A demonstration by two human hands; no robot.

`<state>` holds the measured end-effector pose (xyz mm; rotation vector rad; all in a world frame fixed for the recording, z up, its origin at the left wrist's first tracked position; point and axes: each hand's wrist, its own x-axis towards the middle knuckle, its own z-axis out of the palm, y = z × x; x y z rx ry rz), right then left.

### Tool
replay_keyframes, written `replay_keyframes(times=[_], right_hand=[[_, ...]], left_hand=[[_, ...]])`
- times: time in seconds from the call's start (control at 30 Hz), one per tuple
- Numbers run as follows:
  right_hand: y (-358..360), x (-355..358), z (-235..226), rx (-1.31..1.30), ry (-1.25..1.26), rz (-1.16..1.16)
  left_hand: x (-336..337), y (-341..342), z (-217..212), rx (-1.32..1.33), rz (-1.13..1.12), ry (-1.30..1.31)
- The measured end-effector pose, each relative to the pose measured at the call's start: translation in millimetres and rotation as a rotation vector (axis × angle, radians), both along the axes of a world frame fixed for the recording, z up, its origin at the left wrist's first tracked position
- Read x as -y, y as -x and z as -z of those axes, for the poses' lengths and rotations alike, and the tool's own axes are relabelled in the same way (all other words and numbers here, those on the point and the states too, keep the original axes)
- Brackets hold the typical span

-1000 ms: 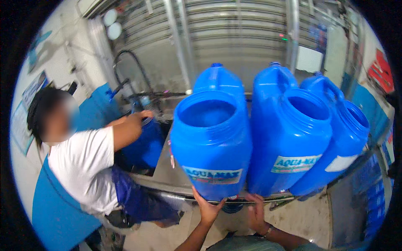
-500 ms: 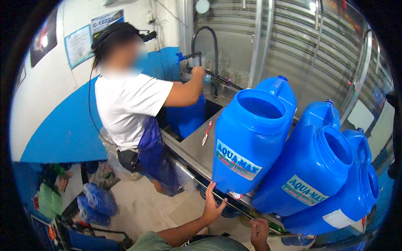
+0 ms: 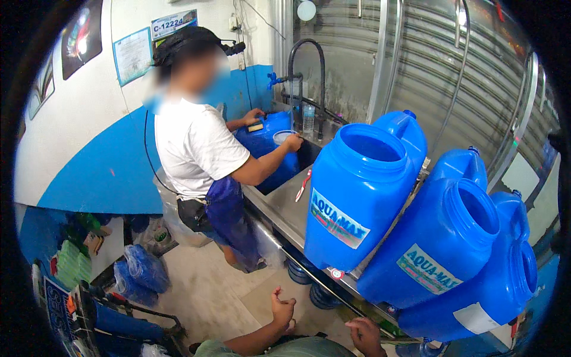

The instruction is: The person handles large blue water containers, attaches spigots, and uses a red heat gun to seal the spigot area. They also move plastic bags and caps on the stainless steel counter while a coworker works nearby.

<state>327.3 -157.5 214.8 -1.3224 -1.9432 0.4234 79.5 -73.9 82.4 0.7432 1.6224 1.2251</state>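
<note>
My left hand [image 3: 282, 308] is in the air short of the counter's front rail, its fingers loosely bent and apart with nothing in them. Lower right, my right hand [image 3: 364, 334] hangs near the same rail, fingers loosely curled, and no object shows in it. Nearest to both hands are three big blue water jugs on the steel counter: one [image 3: 357, 196] with its wide mouth uncapped, a second [image 3: 440, 238] leaning beside it, and a third [image 3: 493, 285] at the far right. Each has a side handle and a pale label.
At the sink, a co-worker [image 3: 199, 149] in a white shirt holds a yellowish sponge [image 3: 256, 127] against another blue jug [image 3: 267, 157]; the other hand is at a pale round rim [image 3: 283, 137]. A red-and-white brush [image 3: 304, 185] lies on the counter [image 3: 279, 205]. Bagged blue containers [image 3: 146, 268] stand on the floor.
My left hand has come off the nearest jug's base and drawn back toward me. The co-worker's raised hand has come down from the tap to the jug in the sink. The view has shifted slightly.
</note>
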Motion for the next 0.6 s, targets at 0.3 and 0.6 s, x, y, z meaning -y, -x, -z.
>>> replay_keyframes(times=[0.3, 0.6], right_hand=[[21, -15, -1, -0.018, 0.079, -0.051], [29, -28, 1, 0.024, 0.059, 0.008]], left_hand=[[-37, 32, 44, -0.031, 0.189, 0.088], [-67, 34, 5, 0.107, 0.557, 0.435]])
